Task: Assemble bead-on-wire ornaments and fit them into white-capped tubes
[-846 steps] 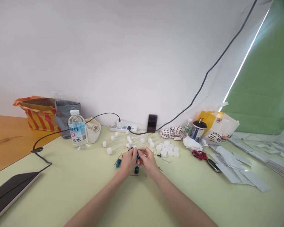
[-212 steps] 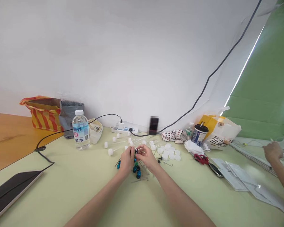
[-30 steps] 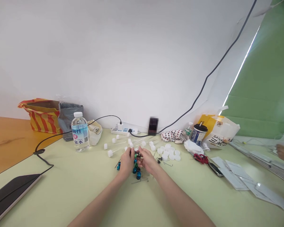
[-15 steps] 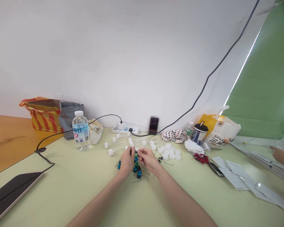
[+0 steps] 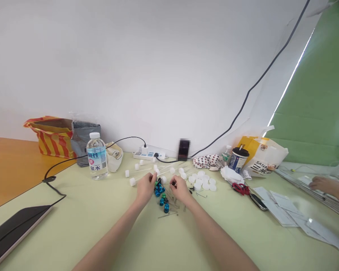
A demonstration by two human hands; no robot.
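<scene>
My left hand [image 5: 145, 188] and my right hand [image 5: 179, 188] hover over the green table [image 5: 81, 226], a short way apart. Both have their fingers curled into a pinch. The right pinches a small dark piece [image 5: 173, 184]; what the left holds is too small to make out. Between and just below them lie several small blue and green knobs [image 5: 161, 195] and thin metal pins [image 5: 167, 215]. Clear tubes with white caps [image 5: 132, 181] lie just beyond the left hand.
A water bottle [image 5: 96, 156], striped bag [image 5: 51, 136] and power strip [image 5: 147, 154] stand at the back. White caps [image 5: 202, 181], red scissors [image 5: 239, 188], a cup [image 5: 238, 159] and paper packets [image 5: 282, 210] lie right. Another person's hand [image 5: 324, 185] is far right. A laptop [image 5: 11, 229] sits left.
My hands, pressed together half a second ago, have drawn apart, the left going left and the right going right. The other person's hand has shifted at the far right.
</scene>
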